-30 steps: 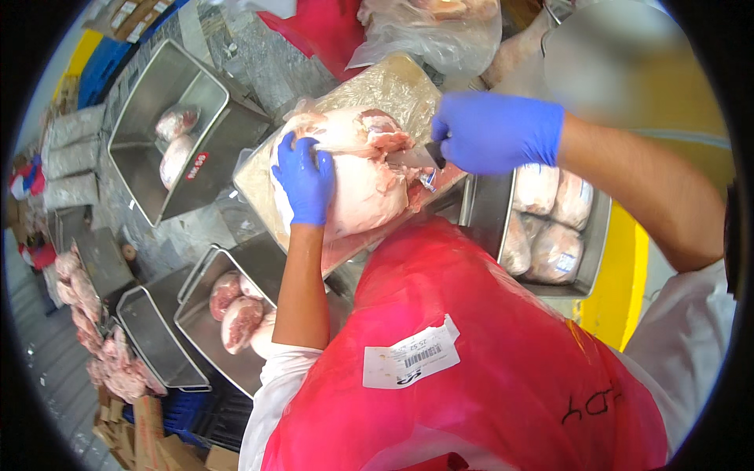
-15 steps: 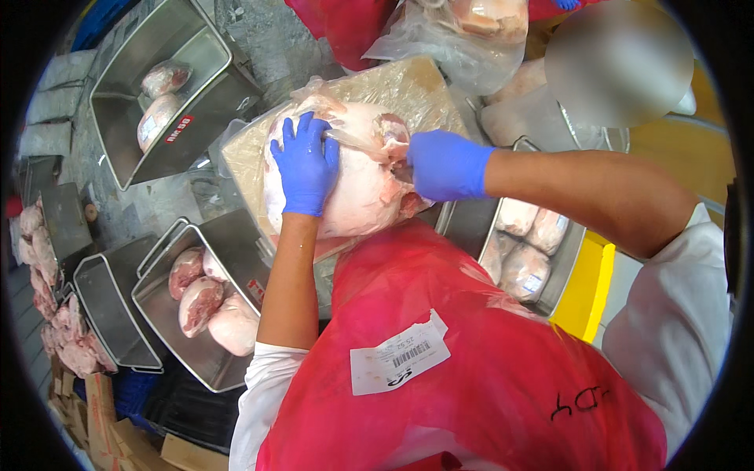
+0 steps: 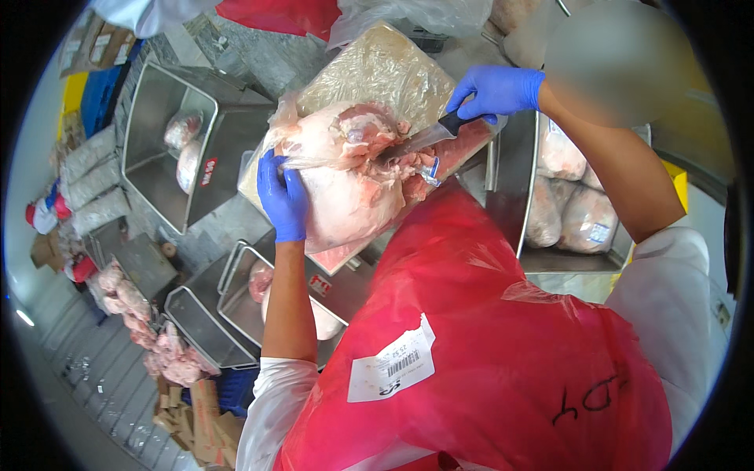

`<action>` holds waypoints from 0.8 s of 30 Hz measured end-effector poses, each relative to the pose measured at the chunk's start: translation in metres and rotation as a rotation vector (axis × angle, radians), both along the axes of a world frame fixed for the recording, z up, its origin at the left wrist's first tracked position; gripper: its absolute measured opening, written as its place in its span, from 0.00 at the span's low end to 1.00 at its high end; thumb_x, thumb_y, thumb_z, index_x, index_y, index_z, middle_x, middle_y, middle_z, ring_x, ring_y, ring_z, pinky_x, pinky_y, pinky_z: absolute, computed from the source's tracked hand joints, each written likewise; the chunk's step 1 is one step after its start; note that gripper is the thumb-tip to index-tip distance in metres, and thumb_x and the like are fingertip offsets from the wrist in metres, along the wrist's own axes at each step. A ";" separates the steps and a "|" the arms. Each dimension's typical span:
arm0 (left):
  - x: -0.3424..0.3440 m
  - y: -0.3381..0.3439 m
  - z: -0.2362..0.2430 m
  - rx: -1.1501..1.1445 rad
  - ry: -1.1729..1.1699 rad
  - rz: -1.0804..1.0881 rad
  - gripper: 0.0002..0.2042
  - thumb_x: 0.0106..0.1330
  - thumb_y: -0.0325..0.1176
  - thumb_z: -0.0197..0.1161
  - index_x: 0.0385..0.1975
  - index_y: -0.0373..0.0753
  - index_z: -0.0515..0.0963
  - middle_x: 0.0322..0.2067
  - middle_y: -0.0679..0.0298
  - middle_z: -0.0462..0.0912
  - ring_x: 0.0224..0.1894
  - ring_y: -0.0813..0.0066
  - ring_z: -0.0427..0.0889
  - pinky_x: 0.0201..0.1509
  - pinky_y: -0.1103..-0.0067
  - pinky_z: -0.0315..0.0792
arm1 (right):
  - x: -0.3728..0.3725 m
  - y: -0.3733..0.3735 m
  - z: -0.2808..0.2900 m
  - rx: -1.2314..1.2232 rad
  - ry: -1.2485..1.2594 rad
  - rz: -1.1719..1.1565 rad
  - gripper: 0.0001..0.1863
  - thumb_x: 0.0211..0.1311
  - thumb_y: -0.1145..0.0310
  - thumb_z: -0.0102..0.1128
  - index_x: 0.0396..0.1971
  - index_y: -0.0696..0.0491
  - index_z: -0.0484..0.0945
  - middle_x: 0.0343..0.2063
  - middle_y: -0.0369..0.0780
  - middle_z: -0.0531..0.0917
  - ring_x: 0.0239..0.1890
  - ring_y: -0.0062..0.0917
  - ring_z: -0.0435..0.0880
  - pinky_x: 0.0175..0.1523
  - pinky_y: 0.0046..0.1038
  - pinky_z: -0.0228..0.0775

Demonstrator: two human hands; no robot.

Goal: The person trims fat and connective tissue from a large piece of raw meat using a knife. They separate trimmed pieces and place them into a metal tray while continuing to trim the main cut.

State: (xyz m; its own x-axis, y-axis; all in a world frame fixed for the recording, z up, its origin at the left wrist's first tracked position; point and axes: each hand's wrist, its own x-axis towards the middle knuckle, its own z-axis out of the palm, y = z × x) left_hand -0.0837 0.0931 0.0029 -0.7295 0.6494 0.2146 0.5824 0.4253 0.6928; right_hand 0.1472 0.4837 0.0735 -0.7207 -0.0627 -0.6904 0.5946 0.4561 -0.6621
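A large pale, fatty piece of meat (image 3: 342, 208) lies before me on a wrapped block (image 3: 377, 67) covered in clear film. My blue-gloved left hand (image 3: 284, 196) grips the meat at its left edge, next to a thin, loose film-like strip. In my blue-gloved right hand (image 3: 496, 90) is a knife (image 3: 449, 125), held by its black handle. Its blade points left into the opening between the red upper part of the meat and the ragged cut flesh; the tip is hidden there. A small scrap of printed plastic (image 3: 430, 170) sticks to the meat's right end.
Metal tubs stand around me: one (image 3: 132, 149) at the far left with two wrapped pieces, one (image 3: 236, 275) nearer with meat, and one (image 3: 542, 255) at the right holding several bagged pieces. Raw trimmings (image 3: 177, 353) and cardboard (image 3: 206, 416) are lower left. Clear plastic (image 3: 408, 16) lies beyond.
My left hand has gone from the top of the meat to its left edge. My right hand has drawn back to the right and away, bringing the knife into view. The whole view has shifted.
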 end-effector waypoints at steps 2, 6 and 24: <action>0.001 0.000 0.002 -0.034 -0.100 0.048 0.18 0.75 0.26 0.55 0.62 0.28 0.74 0.59 0.50 0.80 0.62 0.63 0.78 0.68 0.70 0.70 | 0.022 0.011 -0.023 -0.053 -0.002 -0.048 0.16 0.69 0.63 0.64 0.51 0.54 0.88 0.25 0.35 0.86 0.21 0.16 0.78 0.30 0.26 0.74; 0.006 0.013 0.024 -0.093 -0.137 0.062 0.19 0.73 0.25 0.53 0.61 0.29 0.75 0.54 0.51 0.82 0.56 0.62 0.81 0.64 0.70 0.72 | 0.070 0.004 -0.050 -0.111 0.032 -0.166 0.16 0.69 0.62 0.64 0.51 0.54 0.88 0.22 0.35 0.84 0.20 0.18 0.78 0.31 0.29 0.73; 0.053 0.042 0.057 -0.473 0.467 -0.447 0.13 0.61 0.38 0.75 0.38 0.41 0.79 0.28 0.57 0.82 0.32 0.53 0.80 0.42 0.60 0.70 | 0.163 -0.149 0.060 0.500 0.502 -0.253 0.19 0.69 0.65 0.61 0.59 0.46 0.78 0.30 0.44 0.83 0.29 0.43 0.85 0.35 0.44 0.78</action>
State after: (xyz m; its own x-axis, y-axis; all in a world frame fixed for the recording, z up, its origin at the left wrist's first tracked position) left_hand -0.0305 0.1350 0.0600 -0.2819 0.9574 0.0623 0.9523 0.2713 0.1399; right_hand 0.3105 0.3348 0.1338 -0.9073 0.3812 -0.1776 0.4022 0.6631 -0.6313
